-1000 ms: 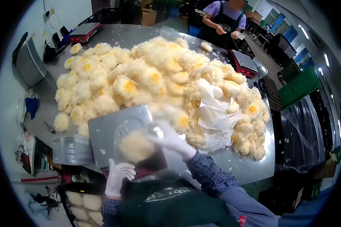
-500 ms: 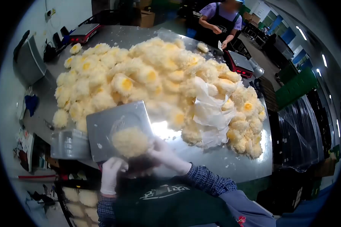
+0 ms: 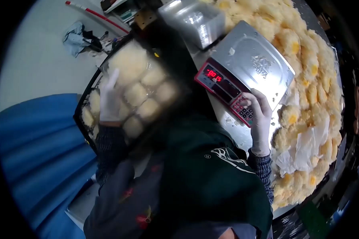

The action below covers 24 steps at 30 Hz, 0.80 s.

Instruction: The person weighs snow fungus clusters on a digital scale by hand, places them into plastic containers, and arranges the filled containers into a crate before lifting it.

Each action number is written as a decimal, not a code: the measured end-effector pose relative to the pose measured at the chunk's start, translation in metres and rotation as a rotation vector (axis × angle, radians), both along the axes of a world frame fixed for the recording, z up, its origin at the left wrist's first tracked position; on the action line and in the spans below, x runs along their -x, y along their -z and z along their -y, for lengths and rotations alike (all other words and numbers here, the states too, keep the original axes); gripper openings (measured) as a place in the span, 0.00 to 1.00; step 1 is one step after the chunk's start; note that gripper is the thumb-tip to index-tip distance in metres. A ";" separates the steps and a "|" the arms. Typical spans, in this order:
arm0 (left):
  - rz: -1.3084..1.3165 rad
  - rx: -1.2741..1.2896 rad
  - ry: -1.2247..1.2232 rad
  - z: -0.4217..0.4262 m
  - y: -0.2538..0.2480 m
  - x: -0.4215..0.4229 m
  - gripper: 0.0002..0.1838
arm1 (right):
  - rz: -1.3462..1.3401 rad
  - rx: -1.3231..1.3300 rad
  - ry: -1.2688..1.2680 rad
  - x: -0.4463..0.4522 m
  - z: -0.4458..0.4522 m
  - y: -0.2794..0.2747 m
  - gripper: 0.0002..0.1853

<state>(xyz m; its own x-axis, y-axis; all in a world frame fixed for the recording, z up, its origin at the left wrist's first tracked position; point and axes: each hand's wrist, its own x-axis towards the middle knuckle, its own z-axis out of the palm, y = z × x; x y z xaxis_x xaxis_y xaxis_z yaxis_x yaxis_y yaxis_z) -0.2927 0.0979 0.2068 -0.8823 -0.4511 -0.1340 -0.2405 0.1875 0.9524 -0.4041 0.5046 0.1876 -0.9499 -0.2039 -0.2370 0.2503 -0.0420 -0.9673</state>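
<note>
My left hand (image 3: 110, 97), in a white glove and slightly blurred, reaches over a black crate (image 3: 79, 106). Its fingers are stretched out beside a large pale piece of white fungus (image 3: 128, 59); any grip on it does not show. Several blocky packs of white fungus (image 3: 135, 95) lie in rows in the crate. My gloved right hand (image 3: 256, 104) is at the red-framed digital scale (image 3: 227, 84), its fingers bent but apart over the keypad edge, with nothing in them. The scale's metal plate (image 3: 249, 49) carries only small crumbs, and red digits are lit.
Clear plastic boxes (image 3: 197, 24) are stacked beside the scale. A big heap of white fungus with yellow bases (image 3: 307, 75) covers the steel table, with a crumpled white sheet (image 3: 301, 149) on it. Blue sheeting (image 3: 44, 147) hangs left of the crate.
My view has swung down and left to the crate. The white fungus that lay on the scale is off it. My left hand has moved to the crate; my right hand is at the keypad.
</note>
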 end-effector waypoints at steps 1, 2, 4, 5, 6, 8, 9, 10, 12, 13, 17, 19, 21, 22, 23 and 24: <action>-0.057 -0.655 -0.161 -0.010 -0.009 -0.010 0.22 | 0.037 0.003 0.033 -0.002 -0.005 0.007 0.15; -0.016 -0.731 -0.201 -0.018 -0.005 -0.022 0.22 | 0.063 0.033 0.035 -0.003 -0.010 0.012 0.14; 0.062 -0.886 -0.277 -0.029 0.025 -0.046 0.24 | 0.113 0.082 0.054 -0.006 -0.011 0.014 0.14; 0.218 -0.374 0.039 -0.031 0.053 -0.060 0.25 | 0.116 0.081 0.046 -0.007 -0.009 0.016 0.14; 0.357 0.144 0.351 -0.031 0.075 -0.068 0.27 | 0.114 0.077 0.042 -0.008 -0.008 0.018 0.13; 0.290 -0.497 0.010 -0.055 0.087 -0.050 0.26 | 0.100 0.071 0.048 -0.011 -0.008 0.019 0.13; 0.240 -0.814 -0.162 -0.061 0.094 -0.040 0.26 | 0.107 0.070 0.063 -0.011 -0.010 0.017 0.13; 0.320 -0.671 -0.171 -0.053 0.108 -0.038 0.25 | 0.111 0.071 0.083 -0.012 -0.013 0.013 0.14; 0.472 -0.382 -0.184 -0.037 0.134 -0.036 0.23 | 0.080 0.048 0.117 -0.013 -0.025 0.010 0.14; 0.489 -0.409 -0.195 -0.038 0.139 -0.036 0.23 | 0.088 0.038 0.163 -0.014 -0.033 0.015 0.14; 0.583 -0.346 0.055 -0.049 0.100 -0.034 0.26 | 0.089 0.093 0.283 -0.026 -0.057 0.032 0.13; 1.005 0.291 0.368 -0.049 0.066 -0.013 0.30 | 0.095 0.113 0.327 -0.034 -0.065 0.038 0.13; 0.726 0.952 0.477 -0.043 0.058 -0.002 0.26 | 0.109 0.124 0.359 -0.038 -0.069 0.043 0.13; 0.536 1.036 0.417 -0.043 0.053 0.011 0.21 | 0.149 0.101 0.388 -0.038 -0.068 0.043 0.13; 0.344 1.111 0.357 -0.043 0.048 0.029 0.17 | 0.143 0.086 0.371 -0.036 -0.066 0.042 0.13; 0.084 0.933 0.265 -0.057 0.035 0.057 0.14 | 0.139 0.068 0.363 -0.034 -0.060 0.036 0.13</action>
